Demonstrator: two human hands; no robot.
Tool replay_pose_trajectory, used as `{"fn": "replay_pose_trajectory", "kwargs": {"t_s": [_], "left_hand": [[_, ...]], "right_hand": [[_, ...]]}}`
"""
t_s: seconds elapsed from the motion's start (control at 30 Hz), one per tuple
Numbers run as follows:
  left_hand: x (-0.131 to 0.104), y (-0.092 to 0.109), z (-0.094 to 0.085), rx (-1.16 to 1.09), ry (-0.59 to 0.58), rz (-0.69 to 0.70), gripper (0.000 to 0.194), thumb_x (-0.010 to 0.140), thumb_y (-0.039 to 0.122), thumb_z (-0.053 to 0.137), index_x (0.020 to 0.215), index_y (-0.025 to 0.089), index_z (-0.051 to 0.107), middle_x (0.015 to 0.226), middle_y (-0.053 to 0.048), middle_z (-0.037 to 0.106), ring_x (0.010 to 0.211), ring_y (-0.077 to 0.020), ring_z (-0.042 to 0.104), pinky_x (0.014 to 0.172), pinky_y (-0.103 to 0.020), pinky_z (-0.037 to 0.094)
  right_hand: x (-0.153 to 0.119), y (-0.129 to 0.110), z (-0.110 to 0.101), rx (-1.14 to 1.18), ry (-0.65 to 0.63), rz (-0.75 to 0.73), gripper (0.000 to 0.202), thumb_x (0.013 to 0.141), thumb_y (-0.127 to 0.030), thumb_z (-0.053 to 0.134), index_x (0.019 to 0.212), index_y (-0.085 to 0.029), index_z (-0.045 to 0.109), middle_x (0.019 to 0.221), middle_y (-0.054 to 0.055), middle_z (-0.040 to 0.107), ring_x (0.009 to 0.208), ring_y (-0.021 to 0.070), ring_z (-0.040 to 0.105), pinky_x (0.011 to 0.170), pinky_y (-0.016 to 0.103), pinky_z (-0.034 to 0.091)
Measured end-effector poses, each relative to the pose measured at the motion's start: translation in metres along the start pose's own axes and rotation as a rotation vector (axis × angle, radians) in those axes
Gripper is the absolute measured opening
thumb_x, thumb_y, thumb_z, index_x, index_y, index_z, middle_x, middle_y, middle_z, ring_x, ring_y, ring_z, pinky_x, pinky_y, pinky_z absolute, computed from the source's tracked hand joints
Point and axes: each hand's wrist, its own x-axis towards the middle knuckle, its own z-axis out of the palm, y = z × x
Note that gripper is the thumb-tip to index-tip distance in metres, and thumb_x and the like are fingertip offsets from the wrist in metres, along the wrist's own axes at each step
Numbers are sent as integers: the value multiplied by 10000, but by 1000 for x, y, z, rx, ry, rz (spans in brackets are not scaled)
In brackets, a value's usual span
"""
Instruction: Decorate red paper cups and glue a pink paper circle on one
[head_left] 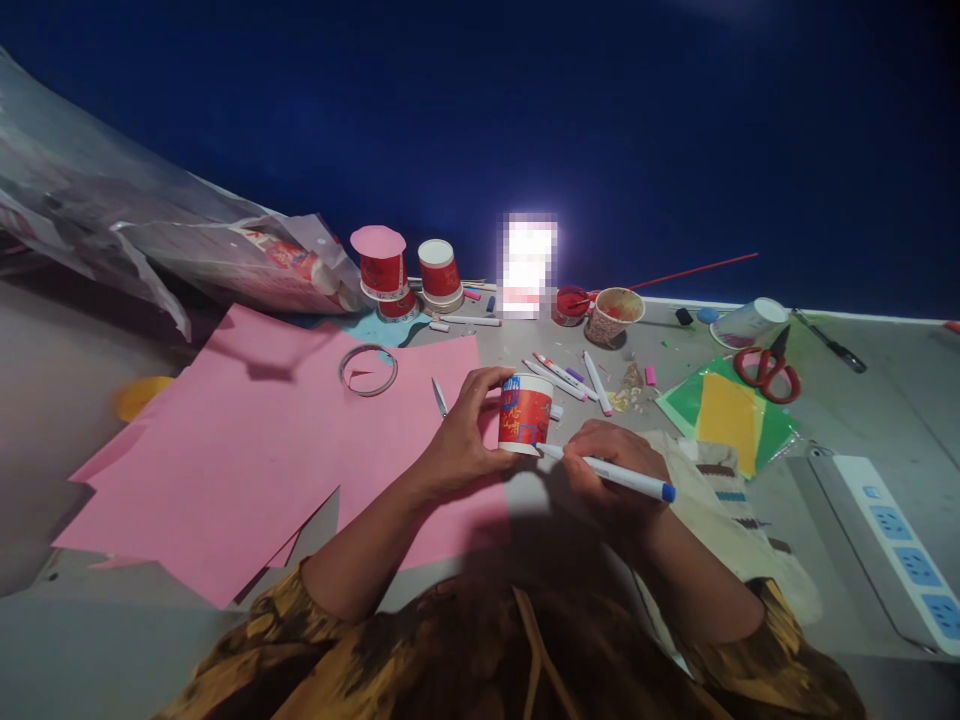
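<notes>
A red paper cup (534, 412) with a white rim and blue drawn marks is upside down or upright, I cannot tell which. My left hand (469, 430) is closed around its left side, thumb beneath and fingers at the top. In my right hand (619, 465) is a white marker (626, 477) with a blue end, pinched between the fingers. Its tip touches the cup low on the front, by a blue outlined square. Behind the cup lie several white markers (598, 383) on the table.
Pink paper sheets (202, 450) and a tape roll (367, 348) lie left. Stacked red cups (382, 272) and another cup (439, 272) stand behind. Right are a paint-stained cup (615, 315), red-handled scissors (766, 375), colored sheets (727, 415), a cloth (697, 530) and a power strip (892, 545).
</notes>
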Motion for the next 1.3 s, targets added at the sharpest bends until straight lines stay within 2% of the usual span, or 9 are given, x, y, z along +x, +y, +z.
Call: {"fn": "replay_pose_trajectory", "kwargs": {"t_s": [0.27, 0.37, 0.63, 0.83, 1.1, 1.3], "left_hand": [[-1, 1, 2, 171, -9, 83, 857, 679, 165, 852, 1431, 306, 467, 1425, -85, 490, 1377, -316, 490, 1179, -513, 474], [-1, 0, 3, 172, -3, 95, 849, 688, 163, 838, 1435, 304, 460, 1420, -86, 491, 1368, -314, 497, 1158, -510, 493], [-1, 1, 3, 160, 5, 106, 852, 692, 176, 852, 1437, 310, 462, 1420, -88, 489, 1359, -309, 503, 1153, -525, 501], [-1, 0, 5, 118, 10, 98, 847, 699, 205, 874, 1433, 321, 468, 1426, -82, 487, 1356, -306, 513, 1146, -525, 512], [-2, -1, 4, 85, 15, 57, 844, 690, 212, 875, 1429, 315, 480, 1435, -86, 484, 1356, -311, 523, 1137, -526, 519], [-2, -2, 4, 58, 14, 65, 851, 685, 237, 897, 1424, 317, 483, 1425, -78, 483, 1351, -304, 527, 1141, -519, 517]], "right_hand": [[-3, 0, 3, 10, -21, -42, 168, 897, -226, 635, 753, -237, 720, 644, 16, 734, 593, 165, 707, 611, 262, 556], [-3, 2, 4, 1, -65, -49, 185, 904, -240, 634, 740, -235, 721, 637, 21, 729, 598, 169, 709, 621, 265, 552], [-6, 2, 5, -35, -88, -9, 180, 913, -269, 637, 768, -238, 738, 652, 24, 730, 616, 179, 706, 625, 279, 546], [-1, -1, 0, -77, -131, -9, 259, 906, -240, 599, 671, -225, 707, 593, 21, 701, 542, 155, 669, 575, 257, 516], [0, -2, 0, -54, 6, -74, 206, 888, -195, 588, 702, -220, 673, 601, 15, 704, 526, 146, 664, 542, 250, 508], [0, -2, -1, -28, 42, -87, 197, 886, -172, 589, 708, -226, 652, 601, 1, 708, 545, 146, 692, 555, 243, 532]]}}
